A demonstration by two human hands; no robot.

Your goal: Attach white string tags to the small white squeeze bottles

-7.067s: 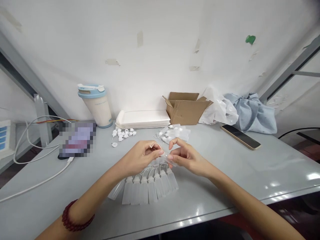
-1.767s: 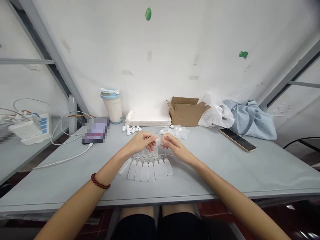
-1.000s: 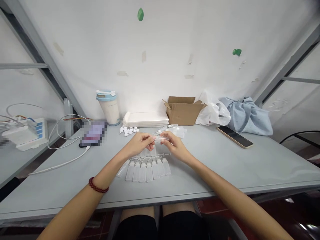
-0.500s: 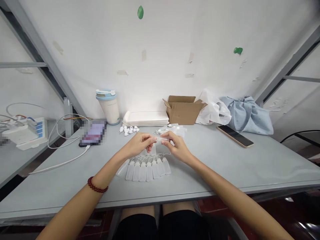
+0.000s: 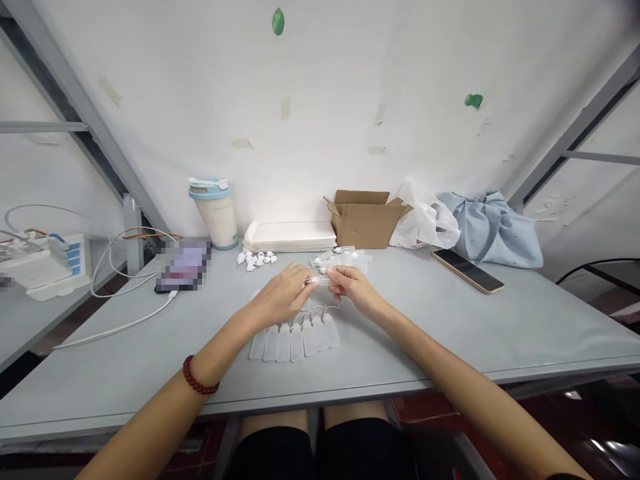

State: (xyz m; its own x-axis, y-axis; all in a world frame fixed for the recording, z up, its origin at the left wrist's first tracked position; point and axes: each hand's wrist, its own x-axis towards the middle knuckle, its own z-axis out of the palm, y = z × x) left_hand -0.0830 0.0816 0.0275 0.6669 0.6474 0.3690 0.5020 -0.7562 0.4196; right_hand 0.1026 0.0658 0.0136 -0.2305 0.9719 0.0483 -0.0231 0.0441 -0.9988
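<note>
Above the middle of the grey counter [image 5: 400, 363], both of my hands meet at one small translucent bottle [image 5: 323, 281]. With my left hand [image 5: 284, 293] I pinch its white end between thumb and fingers, and with my right hand [image 5: 353, 288] I grip the other side, so that only a little of it shows between my fingertips; the finer details of it are too small to make out. Just below my hands, on the near side, a row of translucent bottles [image 5: 283, 343] lies fanned out flat, bases toward me, with thin white tubes [image 5: 315, 310] curling from their tops; my left hand and wrist cover part of that group. Beyond my fingers sits a loose heap of similar bottles [image 5: 357, 261], and to the left of it a cluster of small white caps [image 5: 257, 259]. Along the wall stand a cup with a blue lid [image 5: 217, 217], a white stack [image 5: 290, 237], an open cardboard box [image 5: 367, 225], a white plastic bag [image 5: 425, 217] and a blue cloth bundle [image 5: 493, 233]. A phone with a blurred screen [image 5: 185, 267] lies on the left beside a white cable [image 5: 120, 320], and another phone [image 5: 467, 270] lies on the right.
</note>
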